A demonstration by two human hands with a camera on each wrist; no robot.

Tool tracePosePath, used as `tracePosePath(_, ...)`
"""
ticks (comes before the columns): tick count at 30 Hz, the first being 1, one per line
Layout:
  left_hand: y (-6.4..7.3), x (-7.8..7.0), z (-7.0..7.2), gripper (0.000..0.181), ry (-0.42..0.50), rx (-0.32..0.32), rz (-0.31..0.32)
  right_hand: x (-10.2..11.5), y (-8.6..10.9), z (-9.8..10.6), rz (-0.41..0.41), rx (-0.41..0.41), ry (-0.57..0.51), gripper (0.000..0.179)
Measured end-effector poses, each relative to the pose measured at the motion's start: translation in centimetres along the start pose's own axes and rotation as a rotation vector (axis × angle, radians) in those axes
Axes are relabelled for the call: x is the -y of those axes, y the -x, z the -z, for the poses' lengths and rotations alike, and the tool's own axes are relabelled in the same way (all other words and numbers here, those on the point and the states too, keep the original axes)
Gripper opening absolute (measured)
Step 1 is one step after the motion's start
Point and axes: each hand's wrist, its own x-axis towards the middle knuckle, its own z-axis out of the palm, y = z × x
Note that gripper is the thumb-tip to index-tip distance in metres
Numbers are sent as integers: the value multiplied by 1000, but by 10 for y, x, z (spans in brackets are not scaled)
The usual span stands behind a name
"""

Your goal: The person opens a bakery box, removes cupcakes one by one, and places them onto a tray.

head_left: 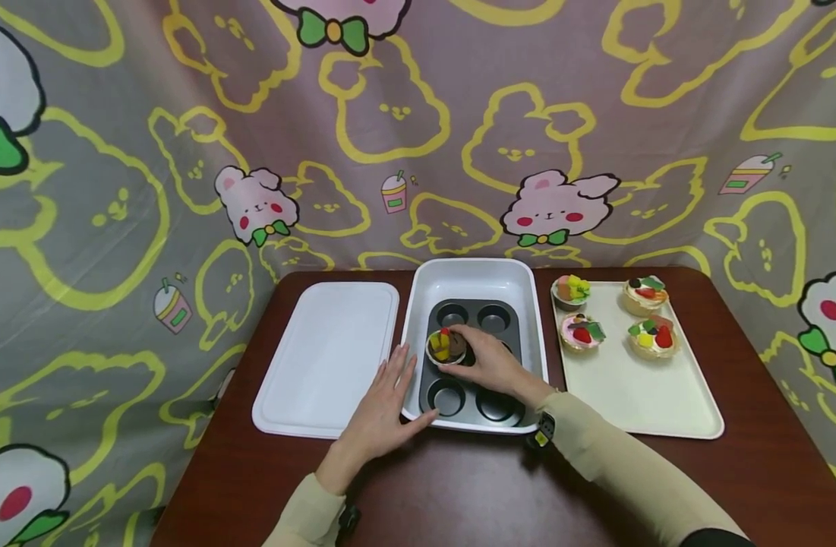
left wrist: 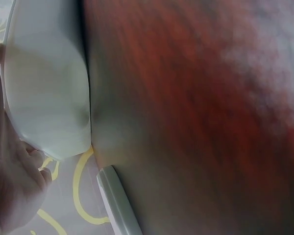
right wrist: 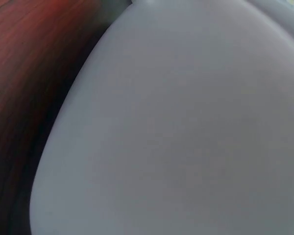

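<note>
In the head view, my right hand (head_left: 491, 362) pinches a small cupcake (head_left: 441, 347) with yellow, brown and red topping between thumb and fingers. The cupcake is over the left middle cup of a dark muffin tin (head_left: 469, 396); whether it rests in that cup I cannot tell. The tin lies inside a deep white bin (head_left: 474, 266). My left hand (head_left: 382, 416), fingers straight and spread, is at the bin's near left rim. The left wrist view shows this hand (left wrist: 12, 181) beside the bin's outer wall (left wrist: 46, 98). Only the bin's wall (right wrist: 166, 122) and tabletop show in the right wrist view.
A flat white lid (head_left: 329, 357) lies left of the bin. On the right, a cream tray (head_left: 650, 403) carries several decorated tarts and cupcakes (head_left: 653, 338) toward its far end. Behind the brown table (head_left: 459, 486) hangs a patterned cloth (head_left: 418, 175).
</note>
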Motion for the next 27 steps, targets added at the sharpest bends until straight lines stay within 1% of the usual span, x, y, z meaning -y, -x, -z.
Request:
tracePosePath(3,0,0,0,108,1,-7,-5,1,0,0,4,-14,-19,75)
tracePosePath(6,1,0,0,107,-3,-19,-13,1,1,-1,-12,-40,-69,75)
tracePosePath(9,1,1,0,107,-5,-23,-13,1,0,-2,-32,-78,-162,74)
tracePosePath(12,2,1,0,107,-2,-16,-8,1,-2,0,-59,-107,-279,74)
tracePosePath(14,1,1,1,107,4,-13,-11,0,-4,3,-98,-107,-380,74)
tracePosePath(20,0,0,0,107,17,2,-9,-3,-4,18,-306,-61,-687,74)
tracePosePath(22,0,1,-1,107,10,6,-3,-4,-3,23,-358,-42,-749,75)
tracePosePath(24,0,1,-1,108,7,8,2,-3,0,26,-391,-21,-785,75)
tracePosePath(27,1,1,0,108,9,10,11,0,5,29,-405,2,-819,75)
